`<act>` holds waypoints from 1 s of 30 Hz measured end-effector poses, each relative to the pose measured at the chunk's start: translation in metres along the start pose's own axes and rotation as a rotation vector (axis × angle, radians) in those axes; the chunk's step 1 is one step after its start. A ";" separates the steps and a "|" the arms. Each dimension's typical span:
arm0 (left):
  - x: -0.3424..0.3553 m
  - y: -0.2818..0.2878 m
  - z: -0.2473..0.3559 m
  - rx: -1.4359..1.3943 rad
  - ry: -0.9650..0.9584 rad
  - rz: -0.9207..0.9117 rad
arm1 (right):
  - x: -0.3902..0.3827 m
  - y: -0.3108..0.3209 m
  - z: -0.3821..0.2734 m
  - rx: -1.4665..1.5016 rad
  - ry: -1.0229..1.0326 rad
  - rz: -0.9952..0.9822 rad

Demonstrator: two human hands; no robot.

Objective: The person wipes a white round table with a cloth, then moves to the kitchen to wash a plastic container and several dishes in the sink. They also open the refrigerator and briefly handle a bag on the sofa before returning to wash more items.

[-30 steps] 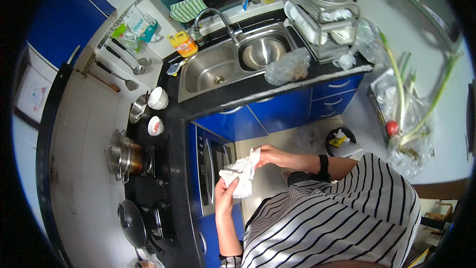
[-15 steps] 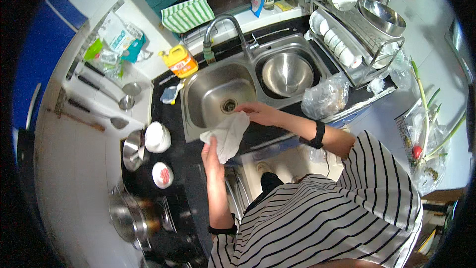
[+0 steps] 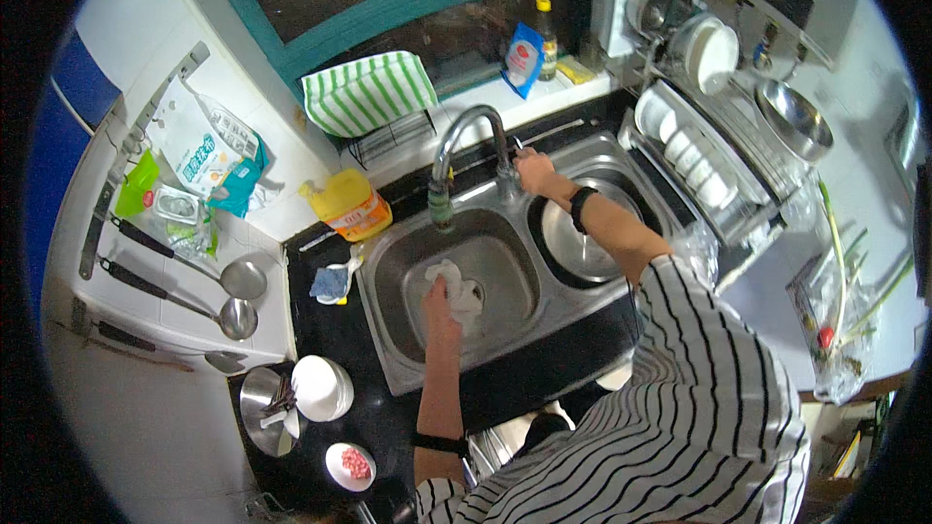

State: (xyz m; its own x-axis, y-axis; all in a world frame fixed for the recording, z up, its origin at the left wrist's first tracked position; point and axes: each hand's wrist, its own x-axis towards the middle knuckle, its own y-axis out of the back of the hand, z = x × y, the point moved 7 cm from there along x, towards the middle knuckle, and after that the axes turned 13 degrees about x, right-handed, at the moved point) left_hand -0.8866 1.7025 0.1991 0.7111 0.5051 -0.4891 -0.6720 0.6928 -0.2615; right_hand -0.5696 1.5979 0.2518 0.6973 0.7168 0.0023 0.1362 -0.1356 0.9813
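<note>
My left hand point(image 3: 442, 307) is down in the left sink basin point(image 3: 513, 277), closed on a crumpled white cloth point(image 3: 466, 308). The cloth hangs over the area of the drain, below the spout of the curved metal faucet point(image 3: 474, 111). My right hand point(image 3: 534, 171) reaches across the right basin and has its fingers closed round the faucet handle point(image 3: 516, 144), which they mostly cover. Beneath my right forearm, a large steel bowl point(image 3: 573, 241) sits in the right basin. I cannot make out any running water.
A yellow jug point(image 3: 348, 206) and a blue scrubber point(image 3: 332, 281) are left of the sink. Nearer stand white bowls point(image 3: 322, 388), a steel bowl with utensils point(image 3: 260, 412) and a small bowl of pink pieces point(image 3: 351, 466). A dish rack point(image 3: 714, 136) stands at the right.
My left hand has carried the cloth forward into the left basin. My right hand has let go of the cloth and moved to the faucet handle. The view has shifted closer to the sink.
</note>
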 end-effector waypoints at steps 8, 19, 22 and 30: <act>0.133 -0.019 -0.018 -0.274 0.030 -0.148 | 0.029 -0.018 0.038 -0.224 -0.103 -0.064; 0.135 -0.020 0.008 0.204 -0.267 0.293 | -0.054 -0.176 -0.165 2.467 -0.625 -0.217; 0.133 -0.021 -0.001 -0.039 -0.173 0.281 | -0.060 -0.176 -0.182 2.141 -0.563 -0.160; 0.123 -0.023 -0.011 -0.205 0.083 0.130 | -0.040 -0.171 -0.177 1.686 -0.399 -0.286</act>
State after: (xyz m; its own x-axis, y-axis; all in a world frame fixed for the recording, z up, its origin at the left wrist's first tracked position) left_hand -0.7860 1.7433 0.1357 0.6027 0.5333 -0.5936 -0.7903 0.5020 -0.3513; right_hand -0.7450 1.7133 0.1179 0.6024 0.6815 -0.4157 0.6099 -0.7289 -0.3110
